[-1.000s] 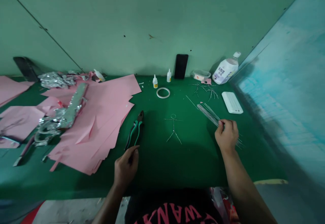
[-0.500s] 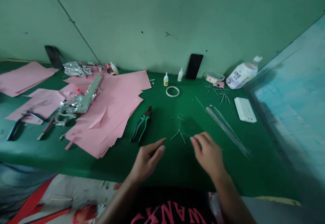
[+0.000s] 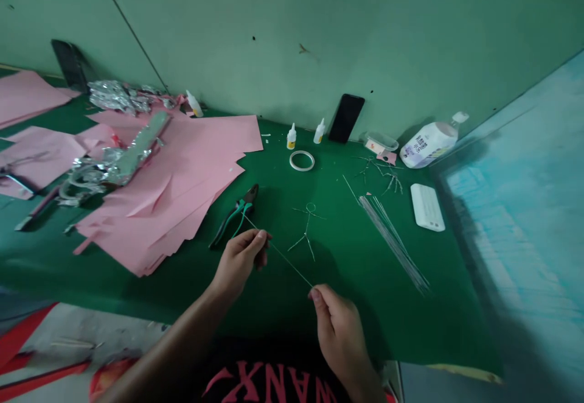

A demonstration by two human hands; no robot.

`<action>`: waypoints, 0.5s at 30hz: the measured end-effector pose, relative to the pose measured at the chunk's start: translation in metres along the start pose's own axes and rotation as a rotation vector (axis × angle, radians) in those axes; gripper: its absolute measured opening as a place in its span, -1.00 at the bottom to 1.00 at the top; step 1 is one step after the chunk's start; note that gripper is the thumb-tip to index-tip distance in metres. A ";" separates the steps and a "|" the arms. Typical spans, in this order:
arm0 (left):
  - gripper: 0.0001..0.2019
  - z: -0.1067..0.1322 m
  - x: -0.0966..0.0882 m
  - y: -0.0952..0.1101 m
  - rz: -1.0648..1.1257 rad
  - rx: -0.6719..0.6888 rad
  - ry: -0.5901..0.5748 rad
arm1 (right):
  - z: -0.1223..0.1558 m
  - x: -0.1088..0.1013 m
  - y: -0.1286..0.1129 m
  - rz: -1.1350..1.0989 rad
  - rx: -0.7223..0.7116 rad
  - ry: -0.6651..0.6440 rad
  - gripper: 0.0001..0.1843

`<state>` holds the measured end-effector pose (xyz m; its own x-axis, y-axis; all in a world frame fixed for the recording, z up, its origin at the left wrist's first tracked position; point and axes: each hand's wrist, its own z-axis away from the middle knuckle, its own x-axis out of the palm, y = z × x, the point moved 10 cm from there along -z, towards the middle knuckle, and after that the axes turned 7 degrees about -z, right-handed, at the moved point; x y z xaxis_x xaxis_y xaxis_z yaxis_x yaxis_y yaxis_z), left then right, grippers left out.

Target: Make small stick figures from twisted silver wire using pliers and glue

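Observation:
A thin straight wire (image 3: 291,263) stretches between my two hands above the green table cover. My left hand (image 3: 241,257) pinches it near its upper end, which sticks out past the fingers toward the pliers (image 3: 236,215). The other end sits between the thumb and fingers of my right hand (image 3: 336,318). Just beyond the hands lies a stick figure of bent wire (image 3: 308,227), with a loop for a head, two arms and two legs. The green-handled pliers rest left of it, jaws pointing away.
To the right lie a bundle of straight wires (image 3: 392,241), a white power bank (image 3: 427,207) and a bottle (image 3: 429,143). A wire coil (image 3: 302,161), glue bottles (image 3: 291,137) and a phone (image 3: 347,118) are at the back. Pink sheets (image 3: 182,184) cover the left.
My left hand, formerly with its index finger extended, has closed on the wire. My right hand has come down and left. The view has shifted, moving the table items leftward.

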<state>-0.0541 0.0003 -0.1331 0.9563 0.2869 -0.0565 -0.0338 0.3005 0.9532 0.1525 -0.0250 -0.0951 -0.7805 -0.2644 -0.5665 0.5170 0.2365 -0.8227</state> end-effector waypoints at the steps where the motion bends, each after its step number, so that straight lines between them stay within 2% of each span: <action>1: -0.66 -0.003 -0.001 0.002 0.011 0.004 0.008 | 0.002 -0.002 0.000 0.004 -0.019 0.012 -0.63; 6: -0.70 -0.015 -0.015 0.007 0.045 0.040 0.088 | 0.013 -0.006 0.010 0.052 -0.066 0.035 -0.68; 12: -0.76 -0.023 -0.025 0.001 0.163 0.070 0.164 | 0.021 -0.011 0.022 0.063 -0.086 0.078 -0.71; 15: -0.77 -0.020 -0.047 0.001 0.264 0.101 0.300 | 0.018 -0.025 0.027 0.075 -0.069 0.143 -0.72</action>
<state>-0.1046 0.0052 -0.1350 0.7908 0.5994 0.1237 -0.2235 0.0947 0.9701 0.1926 -0.0287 -0.1044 -0.7853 -0.1089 -0.6095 0.5542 0.3153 -0.7704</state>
